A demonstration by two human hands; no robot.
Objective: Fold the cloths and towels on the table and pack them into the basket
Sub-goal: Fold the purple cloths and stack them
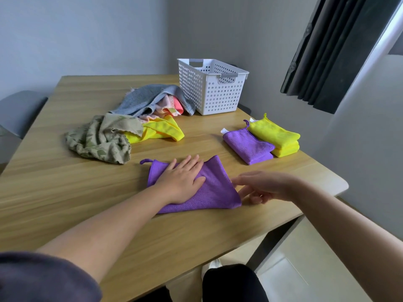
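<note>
A purple cloth [216, 188], folded over, lies flat near the table's front edge. My left hand [182, 179] presses flat on its left half with straight fingers. My right hand [265, 186] hovers at the cloth's right corner with loosely spread fingers, holding nothing. A folded purple cloth [248, 147] and a folded yellow cloth [275, 136] lie side by side to the right. A loose pile sits further back: a yellow cloth [159, 131], a leaf-patterned cloth [102, 138], a grey towel [144, 99] and pink cloths [172, 105]. The white perforated basket [212, 90] stands behind.
The wooden table [65, 182] ends close to my right hand, with its rounded corner at the right. A grey chair back [19, 110] stands at the left. Dark curtains [327, 51] hang at the right wall.
</note>
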